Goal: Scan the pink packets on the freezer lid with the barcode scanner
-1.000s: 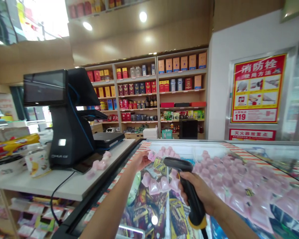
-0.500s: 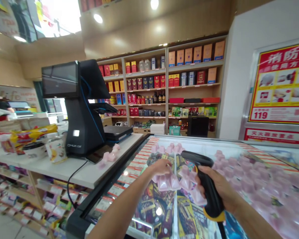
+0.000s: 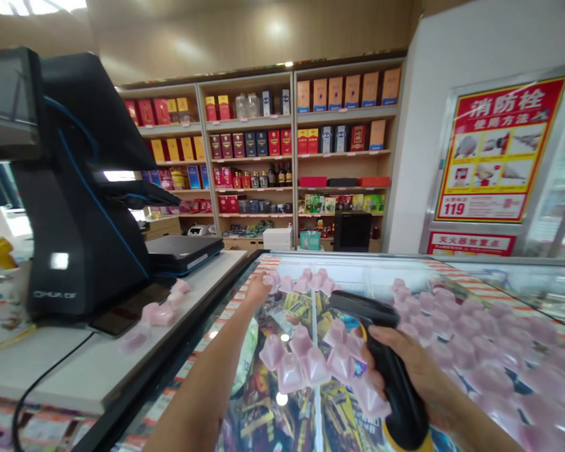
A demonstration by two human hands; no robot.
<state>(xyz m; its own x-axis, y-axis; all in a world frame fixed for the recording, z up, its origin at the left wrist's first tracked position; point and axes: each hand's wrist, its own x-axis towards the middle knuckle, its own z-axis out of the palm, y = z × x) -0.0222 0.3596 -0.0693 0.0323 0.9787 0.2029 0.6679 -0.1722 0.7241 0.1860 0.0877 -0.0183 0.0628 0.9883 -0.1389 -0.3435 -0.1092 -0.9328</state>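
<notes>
My right hand [image 3: 421, 367] is wrapped round the handle of a black barcode scanner [image 3: 363, 307] with a yellow base, its head pointing left above the freezer's glass lid. My left hand [image 3: 258, 287] reaches to the far left of the lid, at the edge of a row of small pink cups [image 3: 306, 280]. Its fingers are small and partly hidden, so whether they grip a cup is unclear. Between my arms, a cluster of pink cups [image 3: 294, 367] lies on the glass. Many more pink cups [image 3: 466, 333] cover the right side of the lid.
A black checkout terminal [image 3: 75, 207] with a scale plate [image 3: 186, 251] stands on the white counter [image 3: 70, 370] at left. Beside it lie a dark phone-like slab [image 3: 129, 311] and several pink cups [image 3: 162, 311]. Packaged goods fill the freezer [image 3: 275, 408]. Shelves of boxes line the back wall.
My left hand has moved from the near cluster of pink cups to the far-left row. My view has shifted right and closer; the scanner stays in my right hand.
</notes>
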